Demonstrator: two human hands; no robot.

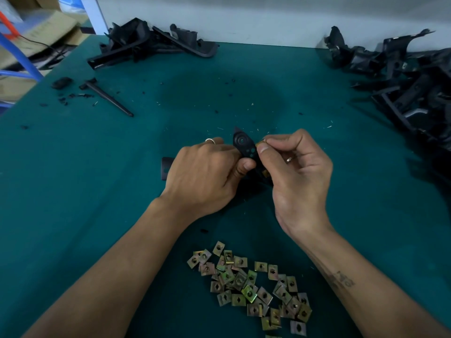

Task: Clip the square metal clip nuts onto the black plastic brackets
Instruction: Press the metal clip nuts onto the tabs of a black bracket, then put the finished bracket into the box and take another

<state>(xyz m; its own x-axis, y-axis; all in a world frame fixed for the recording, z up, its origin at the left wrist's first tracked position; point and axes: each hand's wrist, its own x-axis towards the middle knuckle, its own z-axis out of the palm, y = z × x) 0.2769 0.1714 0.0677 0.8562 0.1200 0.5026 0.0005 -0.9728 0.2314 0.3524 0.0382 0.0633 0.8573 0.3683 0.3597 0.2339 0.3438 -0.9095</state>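
The bracket [244, 147] sits at the middle of the view, lifted just off the mat [122, 167], its rounded, holed tab pointing toward 12 o'clock. The left hand [207, 176] curls round its lower body from 9 o'clock, thumb pressed on the face below the tab. The right hand [297, 167] comes in from 3 o'clock, thumb and forefinger pinching a clip nut [259, 144] against the tab's right edge; only a sliver of brass shows, so I cannot tell whether it is seated or only started. Another brass glint [266, 173] lower down, between the hands, suggests one nut may already be on this bracket, though it is mostly hidden. At 6 o'clock, near the forearms, lies a loose heap of nuts [251, 286], dozens of them, so plenty of stock is left. At 2 to 3 o'clock a big pile of brackets [402, 76] runs along the mat's edge, and a smaller pile [151, 45] lies at 11 o'clock by the wall; which is finished and which is waiting cannot be read from here. Further out at 10 o'clock lie a slim black spike [109, 100] and scattered plastic crumbs. My judgement: the job is mid-run, with one clip being pushed home and much remaining.
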